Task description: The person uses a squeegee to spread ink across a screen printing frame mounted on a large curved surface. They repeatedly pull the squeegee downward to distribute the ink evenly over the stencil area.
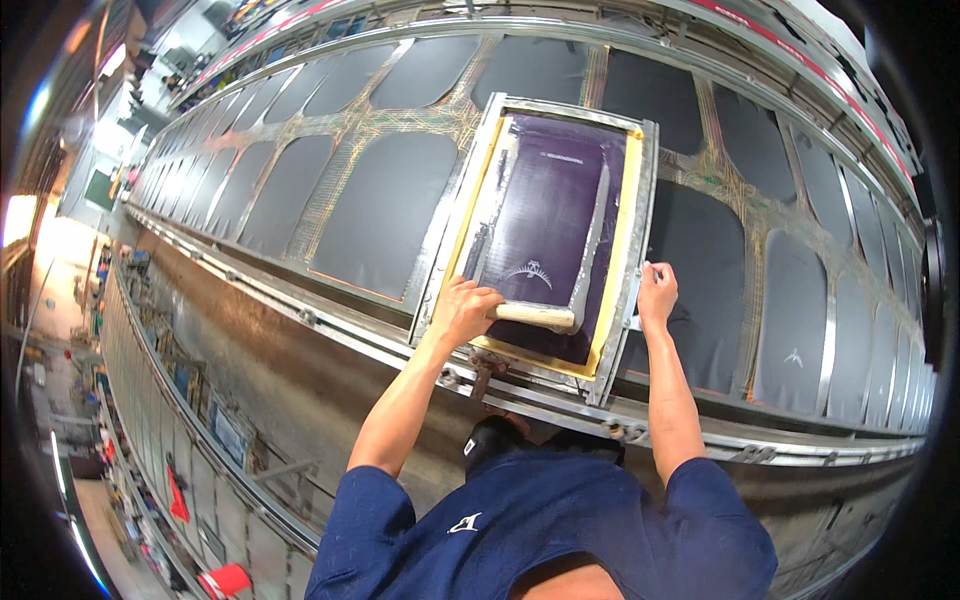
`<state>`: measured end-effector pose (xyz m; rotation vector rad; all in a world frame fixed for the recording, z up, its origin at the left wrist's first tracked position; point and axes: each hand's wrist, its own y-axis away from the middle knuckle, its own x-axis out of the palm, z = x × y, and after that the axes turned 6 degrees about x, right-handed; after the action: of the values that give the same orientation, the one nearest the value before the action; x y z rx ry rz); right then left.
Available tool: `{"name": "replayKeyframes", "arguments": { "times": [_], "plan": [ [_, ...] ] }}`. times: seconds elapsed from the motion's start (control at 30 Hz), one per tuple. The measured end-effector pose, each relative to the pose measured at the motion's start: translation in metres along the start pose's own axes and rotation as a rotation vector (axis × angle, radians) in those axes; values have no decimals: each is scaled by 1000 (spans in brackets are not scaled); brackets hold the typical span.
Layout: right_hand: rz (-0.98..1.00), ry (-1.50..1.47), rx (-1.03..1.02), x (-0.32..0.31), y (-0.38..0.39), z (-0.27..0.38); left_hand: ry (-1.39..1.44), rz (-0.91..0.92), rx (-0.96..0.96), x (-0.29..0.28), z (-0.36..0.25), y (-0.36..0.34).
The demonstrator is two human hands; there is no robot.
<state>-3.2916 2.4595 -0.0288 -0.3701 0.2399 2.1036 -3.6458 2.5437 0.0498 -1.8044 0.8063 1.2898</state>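
A screen printing frame (648, 180) with metal sides and yellow tape along its inner edges lies across the long table in front of me. Its purple mesh (560, 200) has a small pale winged emblem near the close end and grey ink streaks down both sides. My left hand (466, 310) is wrapped around the left end of a squeegee (537, 315), whose pale handle lies crosswise on the mesh at the near end. At the frame's right side, my right hand (657, 292) is closed, fingertips against the metal edge; the exact grip is partly hidden.
Dark rounded panels (385, 205) lie in rows along the table on both sides of the frame. One panel at the right (795, 330) bears a small pale print. A metal rail (330, 328) runs along the near edge. A red bucket (224, 581) stands at lower left.
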Motion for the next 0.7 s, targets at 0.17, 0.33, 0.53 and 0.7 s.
{"name": "replayKeyframes", "arguments": {
  "times": [0.17, 0.33, 0.53, 0.7],
  "plan": [
    [-41, 135, 34, 21, 10, 16, -62, -77, 136, 2, 0, 57],
    [-92, 259, -26, 31, 10, 13, -8, -119, 170, 16, -2, 73],
    [-42, 329, -15, 33, 4, -2, -16, -131, 223, 38, 70, -23],
    [165, 627, -74, 38, -41, 54, -42, -170, 246, 67, 162, -170]
  ]
}}
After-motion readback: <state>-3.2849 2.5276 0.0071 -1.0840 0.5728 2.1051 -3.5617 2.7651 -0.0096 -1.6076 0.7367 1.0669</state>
